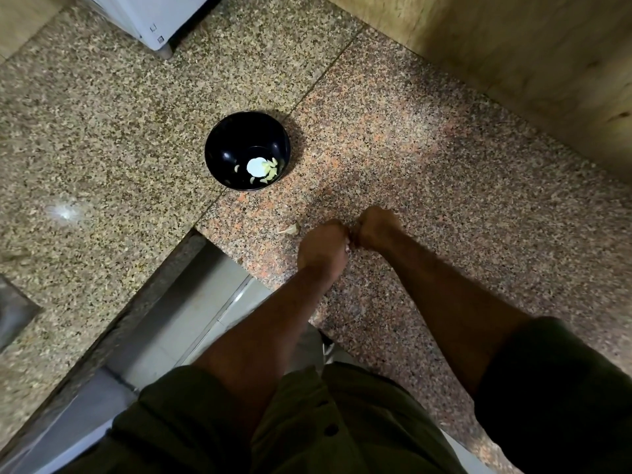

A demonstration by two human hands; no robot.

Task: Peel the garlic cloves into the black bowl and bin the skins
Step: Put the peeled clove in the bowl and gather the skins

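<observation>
Your left hand [323,246] and right hand [376,229] pinch one garlic clove [347,248] together near the black bowl [247,150]; no legible writing

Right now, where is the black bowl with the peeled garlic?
In the head view the black bowl sits on the granite counter, up and to the left of both hands, beside the seam between two slabs.

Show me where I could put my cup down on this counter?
Bare granite lies right of the black bowl, reaching toward the wooden wall, and left of the bowl too. It is crowded near the front edge, where the left hand and right hand work together beside a skin scrap.
</observation>
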